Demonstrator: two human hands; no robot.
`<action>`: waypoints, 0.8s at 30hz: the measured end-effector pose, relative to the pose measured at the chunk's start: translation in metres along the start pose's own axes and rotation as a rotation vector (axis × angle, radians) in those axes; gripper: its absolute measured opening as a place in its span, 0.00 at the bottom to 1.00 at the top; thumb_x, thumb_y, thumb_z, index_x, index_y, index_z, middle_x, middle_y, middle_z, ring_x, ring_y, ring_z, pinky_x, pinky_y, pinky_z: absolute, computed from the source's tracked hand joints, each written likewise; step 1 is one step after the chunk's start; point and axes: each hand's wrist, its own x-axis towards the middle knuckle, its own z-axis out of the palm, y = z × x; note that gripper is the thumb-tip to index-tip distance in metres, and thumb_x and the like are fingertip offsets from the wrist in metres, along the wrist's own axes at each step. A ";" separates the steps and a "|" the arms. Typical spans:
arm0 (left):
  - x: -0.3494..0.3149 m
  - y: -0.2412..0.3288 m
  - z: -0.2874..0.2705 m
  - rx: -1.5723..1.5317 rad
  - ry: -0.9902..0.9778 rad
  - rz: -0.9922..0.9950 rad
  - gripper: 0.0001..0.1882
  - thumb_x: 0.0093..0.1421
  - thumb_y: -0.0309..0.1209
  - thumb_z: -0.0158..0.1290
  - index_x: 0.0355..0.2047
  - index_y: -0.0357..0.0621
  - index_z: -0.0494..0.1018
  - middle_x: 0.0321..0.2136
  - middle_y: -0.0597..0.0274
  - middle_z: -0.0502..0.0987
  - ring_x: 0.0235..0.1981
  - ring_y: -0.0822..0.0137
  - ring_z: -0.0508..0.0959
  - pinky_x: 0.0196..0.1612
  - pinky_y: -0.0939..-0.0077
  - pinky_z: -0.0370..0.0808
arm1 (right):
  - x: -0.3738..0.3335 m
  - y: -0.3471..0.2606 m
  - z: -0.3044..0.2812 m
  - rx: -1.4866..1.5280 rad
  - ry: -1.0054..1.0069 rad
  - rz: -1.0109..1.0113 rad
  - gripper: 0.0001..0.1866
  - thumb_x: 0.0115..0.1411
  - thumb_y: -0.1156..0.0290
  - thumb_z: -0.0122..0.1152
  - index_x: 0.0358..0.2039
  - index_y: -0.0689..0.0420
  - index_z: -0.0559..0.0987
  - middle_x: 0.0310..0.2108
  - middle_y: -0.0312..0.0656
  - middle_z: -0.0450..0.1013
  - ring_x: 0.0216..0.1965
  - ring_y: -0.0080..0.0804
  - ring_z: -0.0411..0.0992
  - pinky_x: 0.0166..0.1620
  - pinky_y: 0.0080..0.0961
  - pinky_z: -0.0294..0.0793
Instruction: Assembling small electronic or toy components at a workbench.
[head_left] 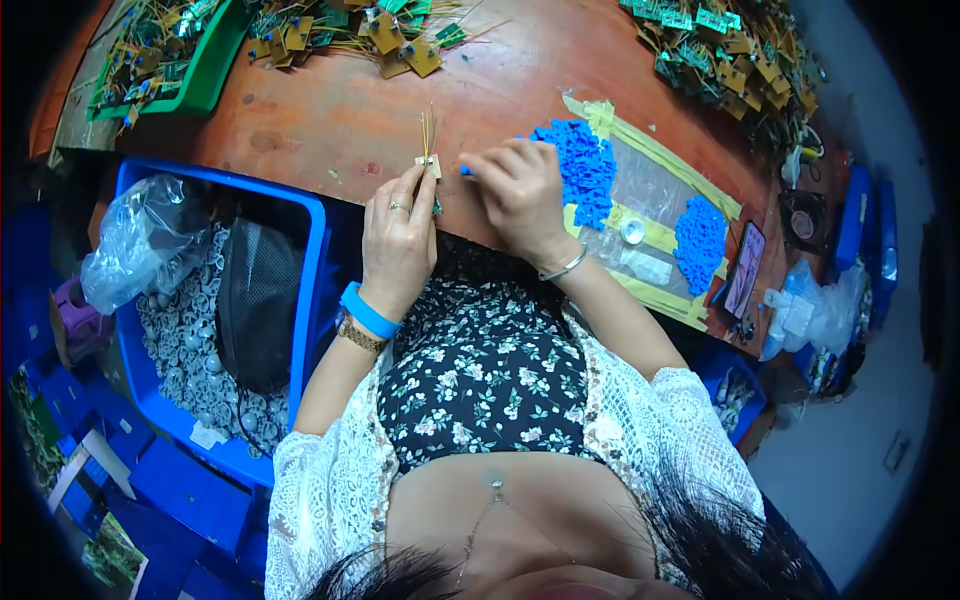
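My left hand [400, 232] pinches a small circuit board [433, 166] near the table's front edge. Thin yellowish wires [428, 128] stick up from that board, away from me. Just to its right, my right hand [520, 192] is closed, with a small blue plastic piece [467, 171] at its fingertips, apart from the board. Beyond the right hand lies a heap of similar blue pieces [588, 172], partly hidden by the hand. A smaller heap of blue pieces [701, 238] sits farther right.
Clear sheeting edged with yellow tape [655, 150] bears the heaps and a small round tin [632, 231]. A phone [743, 268] stands at the right edge. Wired boards [408, 48] lie at the back beside a green tray [212, 70]. At left is a blue crate [316, 260] of grey parts.
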 end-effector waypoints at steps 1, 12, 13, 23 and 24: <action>0.000 0.001 -0.001 -0.037 -0.015 -0.016 0.32 0.55 0.20 0.56 0.62 0.38 0.68 0.57 0.54 0.71 0.53 0.53 0.72 0.56 0.59 0.70 | 0.000 0.001 -0.002 0.003 -0.003 -0.002 0.09 0.51 0.74 0.66 0.35 0.53 0.83 0.32 0.35 0.77 0.38 0.33 0.74 0.46 0.34 0.67; 0.001 0.001 -0.004 -0.152 -0.010 -0.004 0.31 0.54 0.25 0.62 0.60 0.38 0.71 0.54 0.53 0.72 0.55 0.54 0.72 0.57 0.58 0.68 | 0.004 0.001 -0.003 0.072 -0.082 0.110 0.04 0.51 0.70 0.71 0.28 0.52 0.84 0.28 0.34 0.76 0.39 0.33 0.73 0.45 0.34 0.65; 0.001 0.000 -0.003 -0.150 -0.016 0.036 0.30 0.54 0.26 0.62 0.59 0.38 0.71 0.54 0.53 0.73 0.55 0.54 0.72 0.57 0.58 0.68 | 0.003 0.001 -0.001 0.040 -0.111 0.068 0.05 0.50 0.69 0.71 0.28 0.52 0.83 0.28 0.34 0.75 0.39 0.34 0.72 0.45 0.34 0.66; 0.001 0.013 -0.001 -0.086 0.079 -0.072 0.24 0.58 0.30 0.62 0.55 0.38 0.74 0.52 0.54 0.75 0.53 0.53 0.74 0.57 0.59 0.69 | -0.002 0.008 -0.008 0.106 -0.183 -0.104 0.05 0.52 0.73 0.66 0.31 0.54 0.81 0.33 0.36 0.77 0.42 0.37 0.74 0.48 0.38 0.69; 0.000 0.012 0.001 -0.087 0.079 -0.073 0.24 0.58 0.30 0.62 0.55 0.38 0.74 0.52 0.54 0.75 0.53 0.53 0.74 0.57 0.59 0.69 | -0.004 0.009 -0.009 0.105 -0.184 -0.104 0.05 0.52 0.73 0.66 0.31 0.54 0.81 0.33 0.36 0.77 0.42 0.37 0.74 0.48 0.38 0.69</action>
